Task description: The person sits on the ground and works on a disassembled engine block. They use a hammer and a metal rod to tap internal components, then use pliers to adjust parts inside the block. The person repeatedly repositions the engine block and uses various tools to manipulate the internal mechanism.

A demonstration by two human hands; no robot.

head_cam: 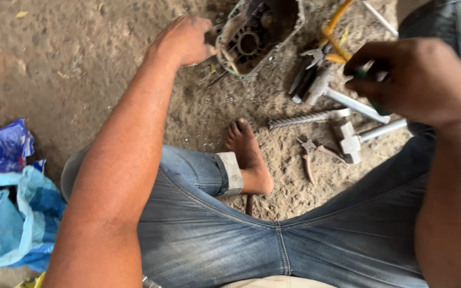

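The person is sitting on the dirt floor, legs folded. The left hand is reaching forward and resting its curled fingers against the near-left rim of an open metal motor housing, which is lying at the far edge of the floor with its cavity facing up. The right hand is hovering nearer the body, closed around a small green-handled tool whose shaft is pointing left toward the housing. Between them hammers and pliers are lying scattered. The left hand is the nearer one.
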